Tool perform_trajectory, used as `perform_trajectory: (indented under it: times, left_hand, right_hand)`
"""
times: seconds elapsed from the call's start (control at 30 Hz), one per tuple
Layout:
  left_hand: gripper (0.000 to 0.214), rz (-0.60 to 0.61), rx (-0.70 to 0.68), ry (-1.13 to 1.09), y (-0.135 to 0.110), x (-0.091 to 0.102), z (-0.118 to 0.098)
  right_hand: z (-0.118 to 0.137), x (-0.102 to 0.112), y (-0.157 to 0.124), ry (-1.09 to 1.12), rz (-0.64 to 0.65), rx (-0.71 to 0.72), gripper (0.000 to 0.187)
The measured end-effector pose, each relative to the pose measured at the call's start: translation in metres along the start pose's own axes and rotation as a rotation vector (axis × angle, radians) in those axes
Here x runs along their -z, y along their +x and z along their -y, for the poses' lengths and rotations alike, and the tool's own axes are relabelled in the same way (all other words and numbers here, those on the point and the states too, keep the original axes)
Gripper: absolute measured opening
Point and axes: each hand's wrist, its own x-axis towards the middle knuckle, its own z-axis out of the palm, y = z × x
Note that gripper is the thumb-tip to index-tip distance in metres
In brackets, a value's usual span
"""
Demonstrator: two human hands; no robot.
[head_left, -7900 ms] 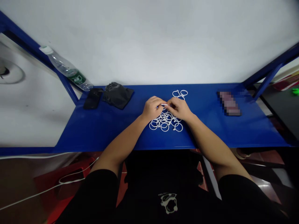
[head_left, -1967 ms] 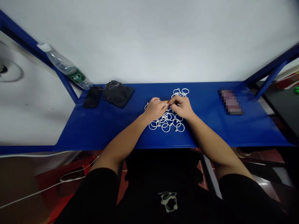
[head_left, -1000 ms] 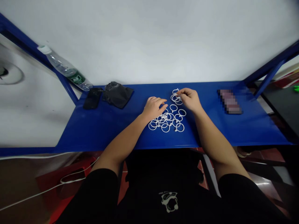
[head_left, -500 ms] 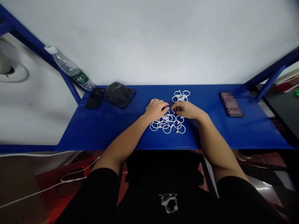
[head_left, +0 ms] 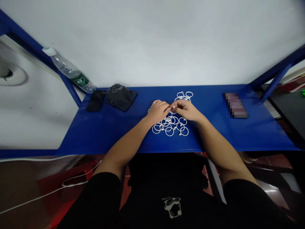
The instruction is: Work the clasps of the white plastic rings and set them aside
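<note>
On the blue table lie several white plastic rings with small knob-like catches (head_left: pixel 169 129), overlapping in a loose pile just below my hands. A smaller group of the same white rings (head_left: pixel 185 94) sits behind my right hand. My right hand (head_left: pixel 187 109) is closed, thumb and forefinger pinching a white ring (head_left: pixel 173 107) of which only a small part shows. The fingertips of my left hand (head_left: pixel 158 111) meet it from the left, curled together over the pile. My fingers hide most of the ring between them.
The blue tabletop (head_left: pixel 114 133) ends at a white wall (head_left: pixel 152 41). At the left are a dark pouch (head_left: pixel 121 98), a black phone-like object (head_left: pixel 96 100) and a leaning plastic bottle (head_left: pixel 69 70). A blurred-out phone-like object (head_left: pixel 235 105) lies at the right.
My right hand has moved left, and its fingertips now meet those of my left hand at a white ring. The left hand has stayed nearly in place.
</note>
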Motion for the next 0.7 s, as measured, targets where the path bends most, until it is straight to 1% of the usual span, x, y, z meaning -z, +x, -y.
perform_trajectory:
  times: [0.2, 0.37, 0.43, 0.53, 0.6, 0.7]
  left_hand:
    - [0.03, -0.035, -0.006, -0.008, 0.0, 0.0, -0.001]
    - [0.023, -0.054, -0.012, 0.003, 0.0, -0.002, -0.004]
    - [0.022, -0.056, -0.021, 0.0, -0.001, -0.003, -0.005]
    - [0.021, -0.067, -0.023, -0.014, 0.0, -0.002, -0.005]
    - [0.022, -0.086, 0.006, -0.025, 0.0, -0.001, -0.002]
    - [0.031, -0.106, 0.079, -0.02, 0.0, 0.001, 0.001]
  right_hand:
    - [0.002, -0.001, 0.002, 0.02, -0.068, -0.02, 0.019]
    - [-0.001, -0.001, 0.003, -0.026, -0.092, 0.005, 0.022]
    - [-0.003, -0.002, 0.004, -0.062, -0.123, 0.023, 0.021]
    - [-0.006, -0.002, 0.003, -0.123, -0.188, 0.055, 0.02]
    - [-0.006, 0.0, 0.002, -0.174, -0.243, 0.077, 0.023]
    - [-0.006, 0.008, 0.0, -0.323, -0.376, 0.055, 0.035]
